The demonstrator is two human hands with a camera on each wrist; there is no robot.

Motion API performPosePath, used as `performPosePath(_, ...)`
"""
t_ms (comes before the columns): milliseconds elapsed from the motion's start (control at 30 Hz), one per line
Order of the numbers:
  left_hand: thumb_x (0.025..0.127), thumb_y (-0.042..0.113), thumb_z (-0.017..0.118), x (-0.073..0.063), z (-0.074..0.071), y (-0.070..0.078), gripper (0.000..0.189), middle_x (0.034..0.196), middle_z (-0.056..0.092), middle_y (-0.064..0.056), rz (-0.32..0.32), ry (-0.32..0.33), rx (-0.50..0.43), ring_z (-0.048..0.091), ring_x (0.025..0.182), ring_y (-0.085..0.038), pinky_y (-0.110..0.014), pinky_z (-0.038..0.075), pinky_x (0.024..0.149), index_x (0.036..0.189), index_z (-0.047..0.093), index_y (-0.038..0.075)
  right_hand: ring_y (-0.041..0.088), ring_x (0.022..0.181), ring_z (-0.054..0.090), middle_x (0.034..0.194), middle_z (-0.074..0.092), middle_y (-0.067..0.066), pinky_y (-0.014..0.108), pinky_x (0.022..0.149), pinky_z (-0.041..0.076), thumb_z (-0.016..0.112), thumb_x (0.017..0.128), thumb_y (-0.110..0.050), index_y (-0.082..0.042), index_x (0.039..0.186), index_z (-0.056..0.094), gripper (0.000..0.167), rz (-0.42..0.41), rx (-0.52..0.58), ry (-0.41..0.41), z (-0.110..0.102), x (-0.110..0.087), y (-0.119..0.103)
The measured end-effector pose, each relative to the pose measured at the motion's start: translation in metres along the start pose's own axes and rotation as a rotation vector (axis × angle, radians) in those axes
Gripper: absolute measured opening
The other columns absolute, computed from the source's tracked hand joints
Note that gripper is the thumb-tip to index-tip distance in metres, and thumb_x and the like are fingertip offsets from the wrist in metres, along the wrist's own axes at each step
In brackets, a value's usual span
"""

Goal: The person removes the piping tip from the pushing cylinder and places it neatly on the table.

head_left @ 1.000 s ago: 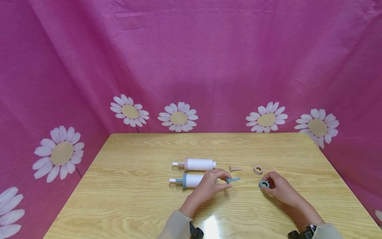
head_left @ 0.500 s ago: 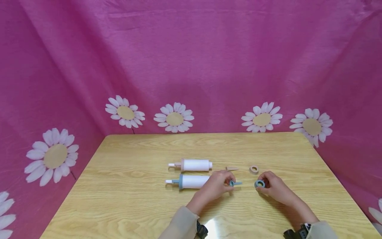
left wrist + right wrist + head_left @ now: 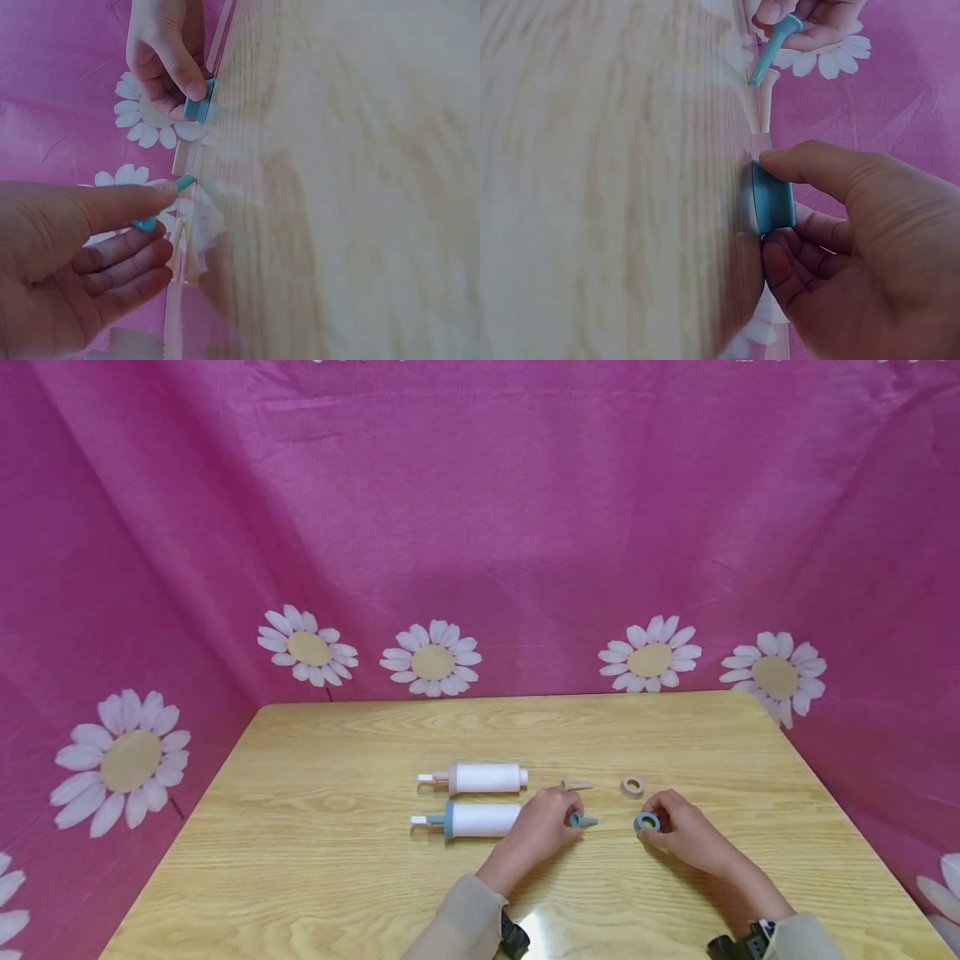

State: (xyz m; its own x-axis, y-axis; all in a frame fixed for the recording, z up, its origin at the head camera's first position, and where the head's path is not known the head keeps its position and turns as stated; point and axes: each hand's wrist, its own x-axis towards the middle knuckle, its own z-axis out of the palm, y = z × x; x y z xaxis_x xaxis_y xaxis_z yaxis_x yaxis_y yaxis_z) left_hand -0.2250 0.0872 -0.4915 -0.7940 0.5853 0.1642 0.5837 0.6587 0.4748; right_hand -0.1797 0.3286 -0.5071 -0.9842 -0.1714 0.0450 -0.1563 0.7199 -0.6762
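Observation:
My left hand (image 3: pixel 542 822) pinches a small blue-green nozzle (image 3: pixel 771 54) by its flared end between thumb and fingers. The nozzle's thin tip points right, low over the table. To the right of it, my right hand (image 3: pixel 692 837) holds a blue-green ring-shaped cap (image 3: pixel 775 196) by its sides, right at the tabletop. A white tube with a blue-green collar and plunger (image 3: pixel 480 820) lies left of my left hand, which hides its right end. Behind it lies a matching white tube with a pinkish-beige collar (image 3: pixel 487 777).
A beige nozzle (image 3: pixel 577 785) and a beige ring cap (image 3: pixel 632 787) lie on the wooden table (image 3: pixel 315 877) just beyond my hands. A pink curtain with daisies (image 3: pixel 480 527) hangs around the table's back and sides.
My left hand has moved a little to the right and levelled the nozzle, uncovering more of the blue-collared tube. The right hand keeps its hold on the ring cap. The head view has shifted slightly.

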Motion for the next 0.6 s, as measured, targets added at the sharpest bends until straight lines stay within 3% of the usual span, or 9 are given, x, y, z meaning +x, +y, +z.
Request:
performPosePath(133,0.078,0.015,0.083,0.0007,0.0004,0.0008,0.016,0.083,0.065,0.003,-0.021,0.002,0.031,0.052,0.071,-0.003,-0.012,0.039,0.058,0.081,0.067,0.013,0.002,0.075,0.043,0.092,0.051,0.006,0.018,0.062,0.042,0.074,0.085,-0.01,0.0,0.1,0.056,0.026,-0.006,-0.009,0.001,0.0006,-0.0003,0.0006)
performPosePath(367,0.077,0.017,0.084,0.0008,0.0034,0.0001,0.017,0.087,0.069,0.001,-0.016,0.001,0.127,0.068,0.098,-0.013,-0.014,0.044,0.06,0.081,0.067,0.013,0.003,0.076,0.045,0.092,0.051,0.006,0.016,0.063,0.043,0.074,0.085,-0.009,-0.001,0.099,0.056,0.024,0.015,-0.01,0.002,0.001,0.0008,-0.0005)
performPosePath(600,0.076,0.02,0.084,0.0014,0.003,0.0039,0.017,0.087,0.07,0.004,0.026,-0.008,0.231,0.064,0.082,-0.008,-0.015,0.047,0.062,0.083,0.071,0.014,0.003,0.075,0.044,0.092,0.051,0.006,0.017,0.062,0.042,0.075,0.084,-0.011,0.0,0.1,0.056,0.027,0.02,-0.02,0.001,0.0011,0.0,-0.0002)
